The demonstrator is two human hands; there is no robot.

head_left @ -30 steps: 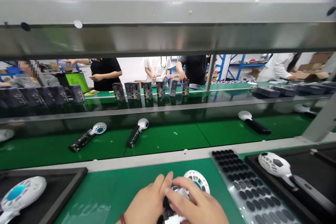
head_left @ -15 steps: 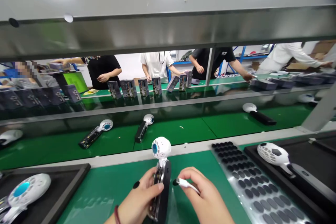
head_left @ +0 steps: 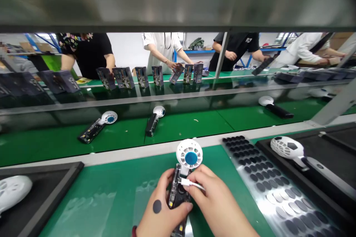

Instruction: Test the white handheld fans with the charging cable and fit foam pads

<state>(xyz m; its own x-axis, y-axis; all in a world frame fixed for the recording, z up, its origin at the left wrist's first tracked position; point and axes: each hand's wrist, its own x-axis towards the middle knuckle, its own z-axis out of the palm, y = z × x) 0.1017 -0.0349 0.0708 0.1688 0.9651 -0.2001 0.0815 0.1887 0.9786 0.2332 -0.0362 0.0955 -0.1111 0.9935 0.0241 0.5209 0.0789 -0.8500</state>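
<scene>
My left hand [head_left: 164, 207] is wrapped round the black handle of a handheld fan [head_left: 190, 154], whose round white head with a blue centre points up toward me. A round black sticker [head_left: 157, 206] lies on the back of that hand. Between its thumb and fingers, my right hand [head_left: 211, 192] pinches a white USB cable [head_left: 187, 182]. The cable's plug is at the upper part of the handle, just below the fan head; whether it is seated in a port, I cannot tell. Parts of the circuit board show inside the open handle.
Right of my hands lies a sheet of round black stickers [head_left: 258, 177], beside a dark tray [head_left: 267, 148] with another fan [head_left: 289, 148]. At left, a second tray [head_left: 75, 177] holds a fan. More fans lie on the green conveyor [head_left: 205, 122]. Beyond it, several people handle boxes [head_left: 141, 77].
The fan has turned so its blue centre and open handle side face me. My right hand has brought the cable plug from beside the fan up against its handle.
</scene>
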